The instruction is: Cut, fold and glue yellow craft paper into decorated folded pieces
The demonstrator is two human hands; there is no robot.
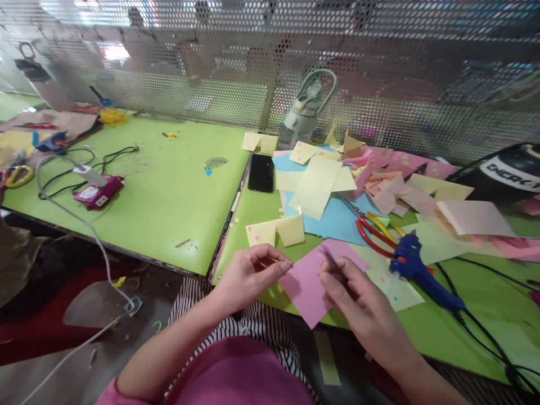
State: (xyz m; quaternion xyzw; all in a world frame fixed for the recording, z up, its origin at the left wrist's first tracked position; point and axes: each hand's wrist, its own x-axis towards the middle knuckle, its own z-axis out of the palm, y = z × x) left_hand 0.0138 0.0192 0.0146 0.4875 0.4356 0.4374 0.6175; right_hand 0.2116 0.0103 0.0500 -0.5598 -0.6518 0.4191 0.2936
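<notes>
A square of pink paper (310, 287) lies at the green table's front edge, below both hands. My left hand (251, 273) hovers at its left side, thumb and forefinger tips pinched together; whether something tiny sits between them, I cannot tell. In my right hand (358, 298) is a slim dark stick (331, 257), pen-like but blurred, pointing up over the paper. Just behind my left hand stands a folded pale yellow card (276, 230) with pink dots. Right of the paper rest red-and-yellow-handled scissors (375, 233) and a blue glue gun (426, 275).
Yellow, blue and pink papers (318, 185) pile up behind the hands. A black phone (261, 173) and a green-lidded bottle (301, 115) stand near the perforated screen. Leftward are a purple power socket (99, 191) and a white cable (99, 242). The glue gun's black cord (485, 332) trails right.
</notes>
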